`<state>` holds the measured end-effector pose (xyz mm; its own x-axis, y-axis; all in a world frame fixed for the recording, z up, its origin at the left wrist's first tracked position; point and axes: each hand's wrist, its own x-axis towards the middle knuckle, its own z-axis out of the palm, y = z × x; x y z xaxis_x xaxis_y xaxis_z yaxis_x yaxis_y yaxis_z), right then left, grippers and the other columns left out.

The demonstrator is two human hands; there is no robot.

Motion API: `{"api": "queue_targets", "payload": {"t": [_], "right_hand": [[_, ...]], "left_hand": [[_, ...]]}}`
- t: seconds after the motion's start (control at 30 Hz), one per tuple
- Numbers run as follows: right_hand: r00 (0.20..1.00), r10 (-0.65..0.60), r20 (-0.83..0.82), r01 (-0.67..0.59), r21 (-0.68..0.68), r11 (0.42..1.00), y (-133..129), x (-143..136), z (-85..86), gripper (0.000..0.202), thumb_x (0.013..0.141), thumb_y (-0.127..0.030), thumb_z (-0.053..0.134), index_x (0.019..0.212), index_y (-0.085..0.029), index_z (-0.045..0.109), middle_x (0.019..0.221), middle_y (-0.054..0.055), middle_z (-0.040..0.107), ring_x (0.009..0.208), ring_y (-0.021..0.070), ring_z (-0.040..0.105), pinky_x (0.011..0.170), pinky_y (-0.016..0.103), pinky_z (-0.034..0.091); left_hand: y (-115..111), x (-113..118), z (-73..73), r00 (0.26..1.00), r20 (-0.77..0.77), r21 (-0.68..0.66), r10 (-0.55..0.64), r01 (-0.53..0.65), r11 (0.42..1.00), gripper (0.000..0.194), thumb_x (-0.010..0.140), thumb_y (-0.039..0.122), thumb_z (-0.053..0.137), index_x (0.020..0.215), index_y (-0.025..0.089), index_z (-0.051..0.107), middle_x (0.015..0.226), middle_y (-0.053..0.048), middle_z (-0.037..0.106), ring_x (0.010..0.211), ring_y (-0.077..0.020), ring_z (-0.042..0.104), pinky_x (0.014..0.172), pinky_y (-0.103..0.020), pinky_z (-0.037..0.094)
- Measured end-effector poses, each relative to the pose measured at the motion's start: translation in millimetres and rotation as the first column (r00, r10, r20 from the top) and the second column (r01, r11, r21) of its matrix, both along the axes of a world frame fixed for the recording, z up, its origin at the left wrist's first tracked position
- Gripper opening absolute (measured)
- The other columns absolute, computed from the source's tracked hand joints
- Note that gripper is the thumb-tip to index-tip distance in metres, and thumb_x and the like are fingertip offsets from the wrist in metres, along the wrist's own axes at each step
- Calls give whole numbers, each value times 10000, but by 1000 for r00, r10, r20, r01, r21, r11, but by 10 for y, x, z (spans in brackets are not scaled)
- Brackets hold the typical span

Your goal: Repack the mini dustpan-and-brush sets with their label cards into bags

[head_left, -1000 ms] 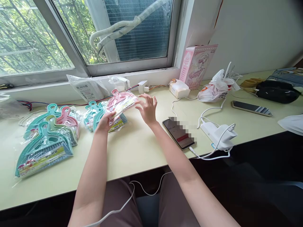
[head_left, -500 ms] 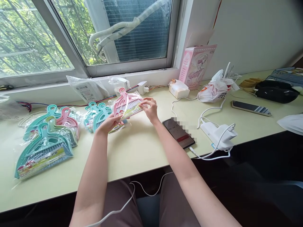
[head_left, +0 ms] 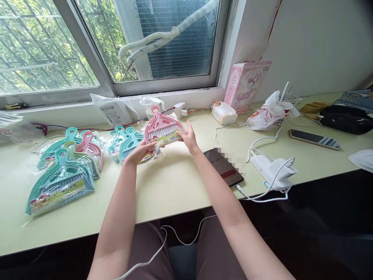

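Note:
Between both hands I hold a pink dustpan and brush set (head_left: pixel 161 123) in a clear wrapper, raised a little above the table with its handle pointing to the window. My left hand (head_left: pixel 140 151) grips the lower left corner, and my right hand (head_left: pixel 189 139) grips the right side. A printed label strip runs across the bristles. Just left of the set lie wrapped teal sets (head_left: pixel 130 140), partly behind my left hand. Farther left is a pile with a large teal set (head_left: pixel 61 181), a green one (head_left: pixel 69 149) and a pink one (head_left: pixel 89 146).
A phone (head_left: pixel 225 169) showing a timer lies by my right forearm, near a white power strip (head_left: pixel 272 171) with cables. Along the back stand a wrapped white box (head_left: pixel 112 111), a tissue pack (head_left: pixel 223 113), a pink box (head_left: pixel 246 85) and a plastic bag (head_left: pixel 266 116).
The pink set has turned its face more toward me, and a loose strip of wrapper across it is no longer seen. My right hand has shifted down its right side. The view has moved slightly left.

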<state>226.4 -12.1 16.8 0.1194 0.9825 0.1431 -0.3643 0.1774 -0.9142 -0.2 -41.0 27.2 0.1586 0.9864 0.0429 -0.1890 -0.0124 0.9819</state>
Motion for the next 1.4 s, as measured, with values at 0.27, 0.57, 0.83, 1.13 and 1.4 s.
{"api": "queue_targets", "payload": {"t": [0.27, 0.57, 0.83, 1.13, 1.4], "right_hand": [[989, -22, -149, 2, -135, 991, 71, 48, -30, 67, 783, -88, 656, 822, -130, 689, 747, 3, 710, 685, 114, 668, 701, 256, 622], [989, 29, -146, -52, -158, 986, 66, 84, -46, 73, 755, -106, 678, 809, -150, 657, 749, 3, 717, 683, 114, 672, 641, 226, 605], [985, 170, -15, -170, -165, 972, 87, 38, -73, 302, 663, -106, 768, 924, -178, 636, 795, 16, 751, 711, 161, 701, 726, 324, 608], [972, 68, -224, -92, -97, 991, 150, 82, -86, 298, 660, -143, 774, 919, -175, 631, 845, 15, 737, 782, 158, 695, 761, 309, 600], [972, 9, -235, -56, -191, 980, 165, 48, -123, 264, 669, -77, 726, 888, -174, 614, 751, -19, 699, 701, 139, 660, 725, 307, 597]], "left_hand": [[-99, 48, 179, 937, -290, 149, -196, 247, 958, 938, 763, 401, 772, 1554, 320, 275, 1361, -163, 579, 963, -247, 697, 678, -300, 575], [84, 281, 17, 956, -198, 255, 216, -162, 953, 586, 804, 474, 710, 1266, 150, 552, 1061, -116, 700, 558, -98, 615, 486, -222, 496], [193, 27, -8, 889, -314, 299, 334, -241, 923, 343, 807, 434, 607, 992, 146, 581, 880, -76, 701, 523, -153, 635, 429, -242, 406], [-314, -159, 188, 342, -878, 412, 335, 182, 893, 1179, 678, 631, 752, 1601, 204, 156, 1655, -160, 187, 1529, -387, 120, 1215, -586, 111], [-524, -390, -234, -33, -919, 368, 393, 285, 885, 494, 936, 116, 346, 1319, 247, 630, 1477, -69, 537, 1313, -288, 550, 1097, -494, 410]]}}
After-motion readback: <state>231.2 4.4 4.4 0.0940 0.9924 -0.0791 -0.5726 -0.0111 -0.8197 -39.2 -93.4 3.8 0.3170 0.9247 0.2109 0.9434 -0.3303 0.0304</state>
